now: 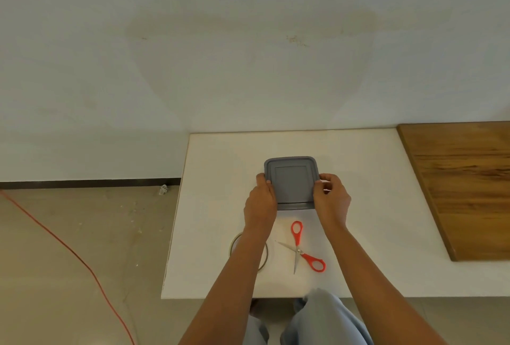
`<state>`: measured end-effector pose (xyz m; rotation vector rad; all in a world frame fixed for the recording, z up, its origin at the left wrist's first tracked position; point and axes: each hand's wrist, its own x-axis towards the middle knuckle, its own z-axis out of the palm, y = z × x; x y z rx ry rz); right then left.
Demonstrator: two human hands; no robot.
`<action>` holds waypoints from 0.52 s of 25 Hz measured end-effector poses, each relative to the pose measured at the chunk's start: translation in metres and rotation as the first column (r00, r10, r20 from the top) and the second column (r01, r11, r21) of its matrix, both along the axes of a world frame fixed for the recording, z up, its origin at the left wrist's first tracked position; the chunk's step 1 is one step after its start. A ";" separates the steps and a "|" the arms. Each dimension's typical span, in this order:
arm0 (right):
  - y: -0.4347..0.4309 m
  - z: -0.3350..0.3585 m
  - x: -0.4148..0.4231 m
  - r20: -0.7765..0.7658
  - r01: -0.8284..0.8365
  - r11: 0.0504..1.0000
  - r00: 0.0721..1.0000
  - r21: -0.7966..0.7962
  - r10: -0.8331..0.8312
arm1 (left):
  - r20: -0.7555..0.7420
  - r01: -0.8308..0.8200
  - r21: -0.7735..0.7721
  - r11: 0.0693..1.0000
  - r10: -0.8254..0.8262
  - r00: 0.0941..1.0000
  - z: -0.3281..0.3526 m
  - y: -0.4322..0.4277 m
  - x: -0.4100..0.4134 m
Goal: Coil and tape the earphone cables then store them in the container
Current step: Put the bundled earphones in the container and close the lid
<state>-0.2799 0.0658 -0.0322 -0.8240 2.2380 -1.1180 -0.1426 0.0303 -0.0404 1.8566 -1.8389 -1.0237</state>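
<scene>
**Grey-lidded and gripped from both sides**

On the white surface [372,206], the grey square plastic container [294,206] sits straight ahead of the person, with its flat grey lid [291,181] in place. Both hands are on it. The left hand [260,201] curls its fingers round the left edge, and the right hand [331,198] pinches the right rim between thumb and fingers. The container lies squarely between the hands, neither one nearer, with its sides running away from the body. Any lift of the lid would therefore come from the two side edges at once.

No earphone cables show anywhere, and whether they are inside cannot be told. Nearer the body lie the red-handled scissors [299,248], blades spread, and just left of them a roll of clear tape [232,244], half hidden under the left forearm. My reading is that the lid is being either pressed on or pulled off, and nothing visible settles which. A brown wooden board [463,184] lies off to the right
</scene>
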 end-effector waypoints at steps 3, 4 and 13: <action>-0.013 0.000 -0.004 0.190 -0.013 0.992 0.982 0.123 -0.010 | -0.044 -0.033 -0.009 0.999 0.033 0.999 -0.002 0.000 -0.003; -0.016 -0.001 -0.006 0.221 -0.040 0.989 0.975 0.145 0.007 | -0.060 -0.045 -0.014 0.999 0.044 0.997 -0.001 0.001 -0.004; -0.026 -0.007 -0.027 0.085 -0.102 0.971 0.993 0.216 0.085 | 0.140 0.072 -0.060 0.996 -0.063 0.988 -0.004 -0.006 -0.001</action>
